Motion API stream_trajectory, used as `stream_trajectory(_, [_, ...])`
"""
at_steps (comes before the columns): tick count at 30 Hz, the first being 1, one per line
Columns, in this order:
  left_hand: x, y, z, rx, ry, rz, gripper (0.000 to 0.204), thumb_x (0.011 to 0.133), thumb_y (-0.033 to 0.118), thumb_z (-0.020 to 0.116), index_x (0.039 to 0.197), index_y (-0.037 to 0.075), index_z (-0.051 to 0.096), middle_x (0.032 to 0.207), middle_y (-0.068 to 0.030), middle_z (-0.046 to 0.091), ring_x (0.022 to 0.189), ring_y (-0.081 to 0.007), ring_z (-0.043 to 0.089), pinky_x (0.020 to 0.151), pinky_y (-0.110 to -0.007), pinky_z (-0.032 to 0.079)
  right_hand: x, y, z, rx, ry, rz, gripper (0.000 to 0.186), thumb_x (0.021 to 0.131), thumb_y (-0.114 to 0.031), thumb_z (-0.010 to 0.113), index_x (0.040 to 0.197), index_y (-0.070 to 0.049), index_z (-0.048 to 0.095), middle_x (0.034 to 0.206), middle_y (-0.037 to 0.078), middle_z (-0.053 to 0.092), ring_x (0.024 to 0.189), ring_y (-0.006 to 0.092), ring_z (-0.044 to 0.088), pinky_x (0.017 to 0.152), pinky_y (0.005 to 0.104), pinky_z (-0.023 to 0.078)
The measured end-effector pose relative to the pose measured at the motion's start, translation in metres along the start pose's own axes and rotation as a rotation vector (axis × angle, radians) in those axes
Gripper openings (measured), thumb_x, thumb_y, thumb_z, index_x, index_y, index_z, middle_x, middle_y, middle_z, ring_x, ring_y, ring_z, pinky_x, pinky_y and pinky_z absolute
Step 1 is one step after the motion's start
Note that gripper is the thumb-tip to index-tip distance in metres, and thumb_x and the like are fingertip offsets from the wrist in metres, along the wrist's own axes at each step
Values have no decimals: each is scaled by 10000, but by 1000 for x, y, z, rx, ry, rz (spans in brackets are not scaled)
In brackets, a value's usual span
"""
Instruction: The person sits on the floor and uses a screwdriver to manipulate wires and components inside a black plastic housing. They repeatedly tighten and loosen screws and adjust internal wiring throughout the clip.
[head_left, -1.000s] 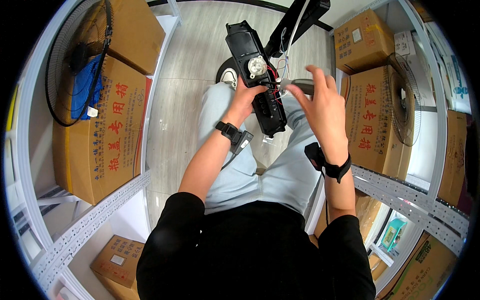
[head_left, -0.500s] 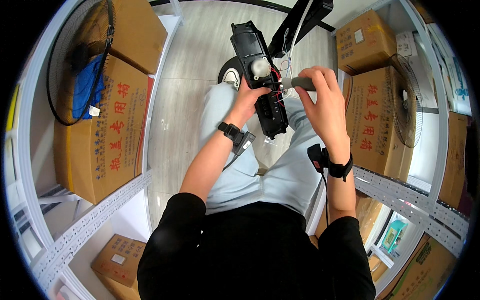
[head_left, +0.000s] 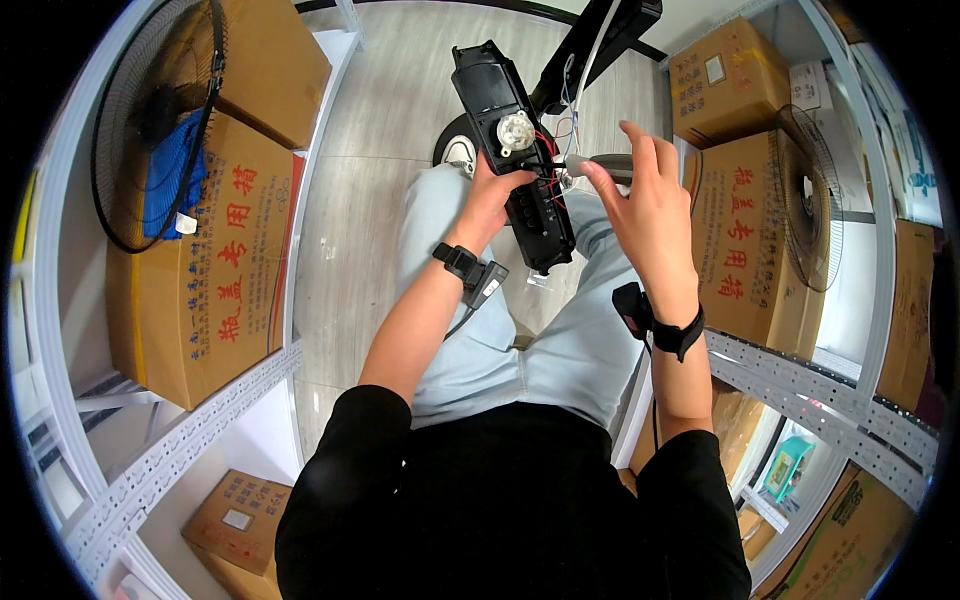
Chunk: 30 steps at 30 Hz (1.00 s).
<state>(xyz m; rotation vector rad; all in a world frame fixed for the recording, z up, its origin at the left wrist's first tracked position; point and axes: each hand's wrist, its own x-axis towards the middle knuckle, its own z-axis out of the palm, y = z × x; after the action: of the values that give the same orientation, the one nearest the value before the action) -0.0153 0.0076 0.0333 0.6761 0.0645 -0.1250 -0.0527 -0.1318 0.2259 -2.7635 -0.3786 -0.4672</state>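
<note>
My left hand [head_left: 492, 200] grips the left side of a long black plastic housing [head_left: 480, 80], tilted lengthwise over my legs, with thumb across its middle. A round whitish fitting [head_left: 516, 132] sits on it, with red and other wires [head_left: 550, 140] along its right side. My right hand [head_left: 645, 200] holds a grey-handled tool [head_left: 610, 160], apparently a screwdriver, between thumb and fingers, index finger raised. The tool lies crosswise, its dark shaft pointing left into the housing's middle among the wires; the tip is hard to make out.
A black stand [head_left: 590, 65] with a pale cable rises beyond the housing, above the wooden-look floor [head_left: 350, 200]. Metal shelves [head_left: 190, 450] flank me, holding cardboard boxes [head_left: 740, 240], a black mesh fan guard [head_left: 100, 150], a blue cloth [head_left: 175, 175] and another guard [head_left: 830, 200].
The housing shifted slightly right, then back left. My right fingers curled over the tool's handle half a second ago and are now lifted and looser; the tool still lies crosswise.
</note>
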Motion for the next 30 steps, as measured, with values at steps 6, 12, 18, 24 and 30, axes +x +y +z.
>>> stream_trajectory(6, [-1, -3, 0, 2, 6, 5, 636, 763, -163, 623, 1326, 82, 455, 1145, -79, 631, 1001, -214, 658, 844, -363, 580, 6, 14, 0, 128, 67, -329, 365, 890, -220, 723, 1188, -88, 558, 1136, 162, 568, 776, 359, 669, 646, 433, 555])
stream_trajectory(12, [-1, 0, 0, 18, -5, -6, 627, 764, -158, 624, 1319, 82, 457, 1136, -75, 635, 1006, -210, 654, 852, -358, 572, 2, 11, 0, -28, -172, 37, 315, 851, -103, 716, 1127, -83, 564, 1162, 152, 559, 852, 354, 670, 700, 441, 555])
stream_trajectory(18, [-1, 1, 2, 13, -2, -7, 623, 764, -156, 627, 1317, 77, 457, 1138, -76, 636, 1008, -212, 653, 856, -363, 572, -1, -2, -4, 225, 32, -89, 294, 839, -100, 722, 1094, -90, 577, 1089, 142, 586, 855, 333, 679, 680, 430, 555])
stream_trajectory(24, [-2, 0, 3, 11, -16, -3, 628, 767, -153, 625, 1325, 69, 441, 1155, -87, 631, 1007, -217, 656, 852, -363, 574, 2, 8, -7, 123, -54, -81, 347, 831, -126, 743, 1129, -87, 569, 1099, 147, 593, 844, 324, 693, 681, 427, 559])
stream_trajectory(30, [-2, 2, 3, -11, -9, -26, 629, 769, -158, 622, 1325, 70, 436, 1156, -93, 629, 995, -220, 663, 846, -364, 578, 2, -1, -9, 144, -119, 100, 359, 820, -134, 761, 1134, -91, 591, 1137, 139, 582, 837, 329, 690, 693, 419, 562])
